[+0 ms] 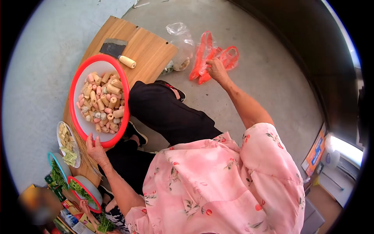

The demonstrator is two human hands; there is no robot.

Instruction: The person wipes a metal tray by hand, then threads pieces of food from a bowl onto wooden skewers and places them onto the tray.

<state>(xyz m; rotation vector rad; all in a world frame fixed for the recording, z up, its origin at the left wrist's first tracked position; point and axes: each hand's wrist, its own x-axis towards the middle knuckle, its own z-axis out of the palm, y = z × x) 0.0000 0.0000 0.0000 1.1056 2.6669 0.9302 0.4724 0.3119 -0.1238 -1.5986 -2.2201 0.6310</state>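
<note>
My left hand (97,150) grips the near rim of a large white basin with a red rim (73,93). The basin holds many short tan rolls (102,105), with pink pieces and greyish balls among them. My right arm reaches out to the right, and my right hand (216,69) is closed on a red plastic bag (202,52) with loop handles, over the grey floor. A clear plastic bag (185,48) lies just left of the red one, with something pale at its bottom.
The basin stands on a wooden table (146,43), beside a cleaver (113,46) with a pale handle. Closer by are a plate of pale pieces and leaves (78,158) and two basins of greens (83,177). Another person's hand (84,206) is at the lower left, near greens.
</note>
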